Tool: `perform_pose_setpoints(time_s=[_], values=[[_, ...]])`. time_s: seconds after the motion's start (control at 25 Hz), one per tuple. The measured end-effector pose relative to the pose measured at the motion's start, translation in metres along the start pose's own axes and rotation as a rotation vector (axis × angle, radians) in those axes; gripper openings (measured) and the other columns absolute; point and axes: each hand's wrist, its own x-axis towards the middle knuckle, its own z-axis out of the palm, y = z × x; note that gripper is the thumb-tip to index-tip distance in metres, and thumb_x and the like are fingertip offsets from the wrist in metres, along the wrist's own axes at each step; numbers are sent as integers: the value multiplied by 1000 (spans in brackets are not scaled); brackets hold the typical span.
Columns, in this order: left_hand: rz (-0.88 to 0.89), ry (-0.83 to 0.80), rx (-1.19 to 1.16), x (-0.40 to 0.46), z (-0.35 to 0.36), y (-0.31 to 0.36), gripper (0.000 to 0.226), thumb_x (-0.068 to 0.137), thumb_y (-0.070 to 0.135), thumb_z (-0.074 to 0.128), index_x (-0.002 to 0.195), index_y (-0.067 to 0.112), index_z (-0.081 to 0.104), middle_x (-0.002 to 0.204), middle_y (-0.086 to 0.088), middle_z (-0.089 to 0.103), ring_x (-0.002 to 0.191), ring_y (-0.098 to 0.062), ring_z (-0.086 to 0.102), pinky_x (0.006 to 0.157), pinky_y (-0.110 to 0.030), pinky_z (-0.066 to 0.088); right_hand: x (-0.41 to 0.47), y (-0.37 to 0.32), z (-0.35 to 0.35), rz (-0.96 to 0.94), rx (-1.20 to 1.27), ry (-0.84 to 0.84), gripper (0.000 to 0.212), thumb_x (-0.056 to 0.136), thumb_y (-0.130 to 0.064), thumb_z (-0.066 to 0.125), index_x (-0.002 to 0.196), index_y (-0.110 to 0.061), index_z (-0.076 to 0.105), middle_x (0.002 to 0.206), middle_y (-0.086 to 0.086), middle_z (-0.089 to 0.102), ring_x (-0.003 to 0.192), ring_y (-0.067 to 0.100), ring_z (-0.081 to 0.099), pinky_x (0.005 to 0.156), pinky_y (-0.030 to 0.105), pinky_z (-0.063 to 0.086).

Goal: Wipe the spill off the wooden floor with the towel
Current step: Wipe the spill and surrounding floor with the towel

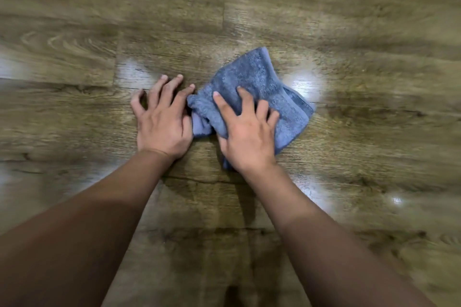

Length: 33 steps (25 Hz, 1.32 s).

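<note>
A crumpled blue-grey towel [252,82] lies on the wooden floor [249,7] in the middle of the view. My right hand [247,134] presses down on its near half, fingers spread and curled into the cloth. My left hand [162,119] rests flat on the floor just left of the towel, fingers apart, its index fingertip touching the towel's left edge. A darker, wet-looking patch of the spill [212,177] shows on the planks between my forearms. The towel hides the floor under it.
Brown wood-grain planks fill the whole view. Bright light glare [304,80] reflects off the floor beside the towel and at the left and right. The outer edges of the frame are blurred.
</note>
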Motion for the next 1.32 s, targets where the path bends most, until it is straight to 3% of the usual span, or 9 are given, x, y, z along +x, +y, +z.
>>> perform_pose_setpoints(time_s=[0.12,0.36,0.48,0.64,0.8,0.92,1.04,1.12,1.32], values=[[-8,5,-10,0,-1,0,63,78,32,40,139,25,56,156,1,45,149,-24,31,114,-57,20,10,38,-2,52,17,55,72,80,-37,71,147,-38,44,142,13,42,116,38,39,96,56,33],[-13,-18,-9,1,-1,2,63,79,36,40,139,25,55,155,0,45,149,-25,31,114,-58,21,38,128,-14,528,39,127,65,83,-25,68,143,-36,46,141,19,37,126,45,35,107,60,26],[-24,-33,-6,0,-3,3,63,80,36,40,140,24,55,157,0,44,150,-24,29,114,-59,21,18,78,-8,427,14,92,67,82,-30,69,144,-39,46,137,16,41,119,41,39,100,55,30],[-27,-2,-47,1,-2,1,55,86,29,41,138,24,58,156,1,46,150,-24,31,114,-58,21,-71,5,6,3,90,33,70,71,-33,74,139,-34,57,132,13,54,99,34,43,86,49,39],[-29,22,-73,0,0,0,48,92,26,42,137,23,60,155,2,48,149,-23,33,114,-59,21,-110,24,9,-241,107,19,72,69,-38,78,138,-34,58,135,10,54,97,32,42,86,47,35],[-38,6,-64,-1,2,-1,47,94,28,42,137,24,58,156,3,46,150,-22,31,114,-59,20,-45,66,0,-18,30,67,69,73,-31,76,140,-35,56,134,16,51,104,38,44,91,53,38],[-36,4,-35,0,5,-1,46,95,31,42,138,25,57,156,3,45,150,-21,29,114,-58,19,55,98,-8,387,27,111,58,87,-30,64,142,-38,49,146,18,36,126,46,35,107,60,27],[-33,12,-39,0,6,0,44,96,32,41,137,25,57,156,3,45,150,-22,30,114,-57,19,94,87,-11,514,61,96,56,89,-30,63,142,-40,48,152,16,30,134,45,30,111,60,23],[-43,44,-112,-1,4,-3,46,98,41,39,133,21,61,153,4,50,148,-21,34,114,-56,21,27,9,0,48,27,88,62,83,-34,66,143,-40,49,143,9,43,113,32,34,93,48,30]])
